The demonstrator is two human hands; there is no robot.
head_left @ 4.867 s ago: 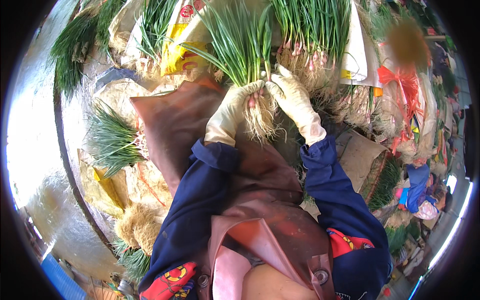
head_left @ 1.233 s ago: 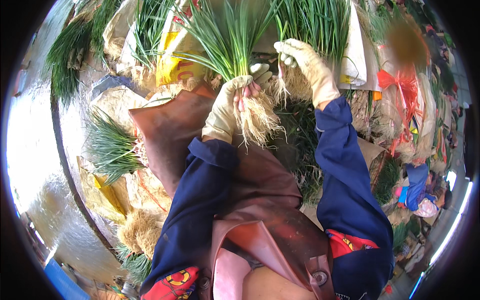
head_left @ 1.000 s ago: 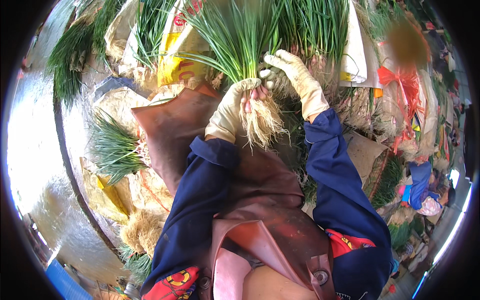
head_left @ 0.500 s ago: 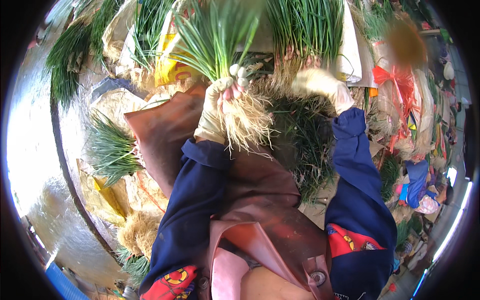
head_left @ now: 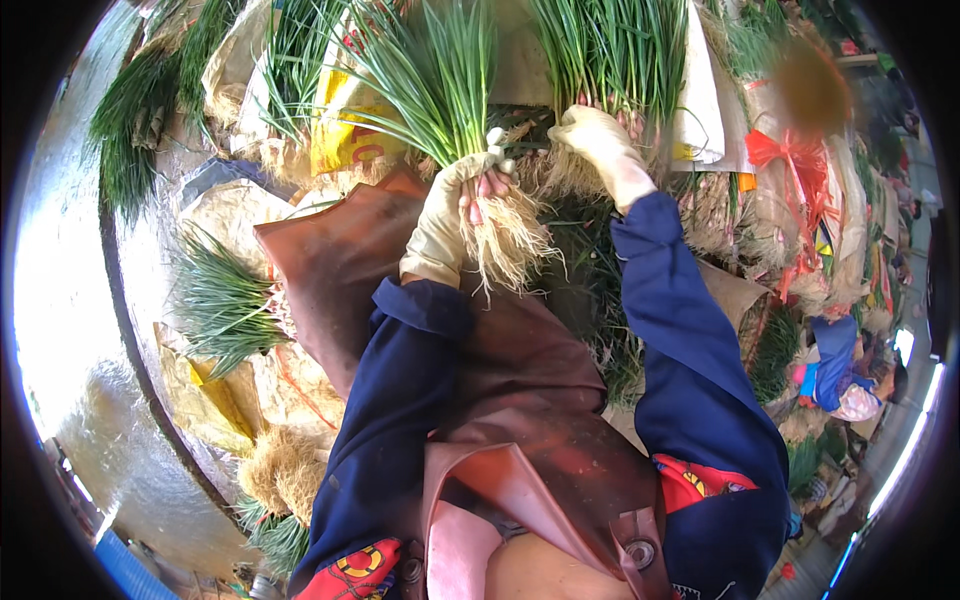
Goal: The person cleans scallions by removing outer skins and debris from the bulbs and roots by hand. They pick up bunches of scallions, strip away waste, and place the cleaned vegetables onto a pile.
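My left hand [head_left: 445, 220], in a pale glove, is wrapped round a bunch of spring onions [head_left: 440, 90] just above the bulbs. Green leaves fan upward from the grip, and pinkish bulbs with long pale roots [head_left: 505, 240] hang out beside it. At the far middle right, my gloved right hand [head_left: 600, 145] has its fingers curled in at the bulb end of a larger pile of spring onions [head_left: 615, 50]. Its fingertips are partly hidden, and I cannot see how many stalks it grips.
A brown apron [head_left: 530, 400] covers my lap. Another spring onion bunch [head_left: 225, 300] lies to the left, with cut roots [head_left: 280, 465] below it. Dark green leaf scraps [head_left: 610, 330] lie right of my lap. Red plastic ties [head_left: 795, 165] hang on sacks at right; someone works farther off.
My right hand has moved left and slightly up, onto the larger pile's bulbs. My left hand and its bunch have shifted a little right.
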